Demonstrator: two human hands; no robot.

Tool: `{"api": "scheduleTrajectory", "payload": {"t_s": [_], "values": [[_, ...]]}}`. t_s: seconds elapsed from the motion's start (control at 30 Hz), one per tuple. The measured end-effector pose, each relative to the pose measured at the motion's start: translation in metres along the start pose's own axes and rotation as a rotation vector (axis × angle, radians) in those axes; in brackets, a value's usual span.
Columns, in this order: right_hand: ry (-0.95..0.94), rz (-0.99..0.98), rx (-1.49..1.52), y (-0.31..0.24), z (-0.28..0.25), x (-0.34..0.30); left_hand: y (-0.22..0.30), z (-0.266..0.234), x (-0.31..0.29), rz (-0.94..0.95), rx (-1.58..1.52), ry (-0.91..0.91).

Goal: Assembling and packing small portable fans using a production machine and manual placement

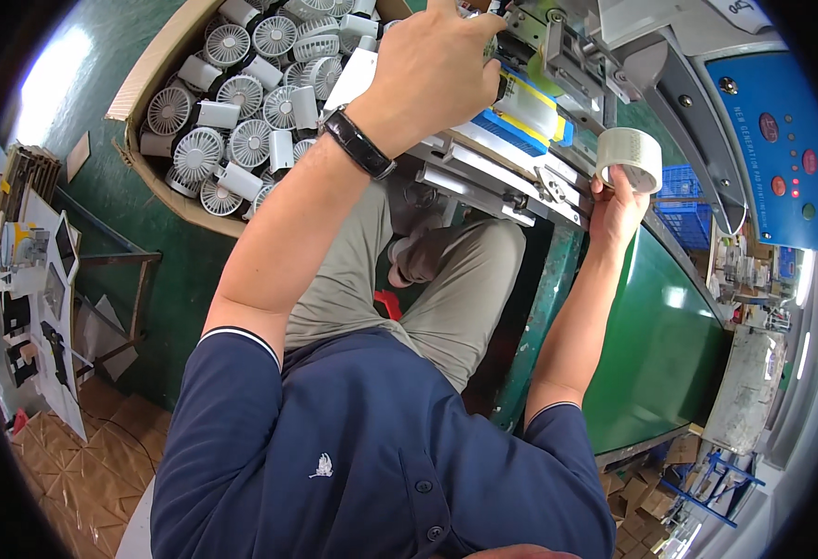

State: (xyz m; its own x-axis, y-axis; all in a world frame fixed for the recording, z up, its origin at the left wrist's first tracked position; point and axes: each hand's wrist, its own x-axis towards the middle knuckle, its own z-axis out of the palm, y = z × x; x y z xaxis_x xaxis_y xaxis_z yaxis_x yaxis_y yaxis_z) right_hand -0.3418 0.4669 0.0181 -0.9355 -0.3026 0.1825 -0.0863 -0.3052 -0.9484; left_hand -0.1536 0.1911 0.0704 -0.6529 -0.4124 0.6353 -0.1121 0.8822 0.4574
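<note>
My left hand [437, 73], wearing a black-strapped watch [360, 142], reaches over the front of a metal machine [558, 56]. Its fingers are spread, and what lies beneath the palm is hidden. Close to its thumb is a blue and yellow block [516, 130] with a pale, rounded piece on top. In my right hand [617, 210] is a roll of clear tape [631, 158], gripped at its lower edge beside the machine's metal rail [502, 177].
A cardboard box [134, 140] full of small white handheld fans [250, 142] stands at the left. To the right are a blue control panel [777, 149], a green tabletop [660, 335] and a blue crate [684, 200]. Flattened cardboard [92, 466] lies at lower left.
</note>
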Motion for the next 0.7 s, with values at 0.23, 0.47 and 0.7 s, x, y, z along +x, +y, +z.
{"api": "scheduleTrajectory", "payload": {"t_s": [0.23,0.47,0.7], "values": [[0.002,0.027,-0.026,0.0018,-0.0051,0.0015,-0.0036,0.0022,-0.0005,0.014,-0.03,-0.002],[0.011,0.0,-0.055,0.0012,0.0013,-0.0022,0.0,-0.0005,-0.0005,0.009,-0.012,0.01],[0.015,0.022,-0.039,-0.0025,0.0026,-0.0044,0.0017,-0.0061,0.0012,-0.044,0.006,-0.119]]}}
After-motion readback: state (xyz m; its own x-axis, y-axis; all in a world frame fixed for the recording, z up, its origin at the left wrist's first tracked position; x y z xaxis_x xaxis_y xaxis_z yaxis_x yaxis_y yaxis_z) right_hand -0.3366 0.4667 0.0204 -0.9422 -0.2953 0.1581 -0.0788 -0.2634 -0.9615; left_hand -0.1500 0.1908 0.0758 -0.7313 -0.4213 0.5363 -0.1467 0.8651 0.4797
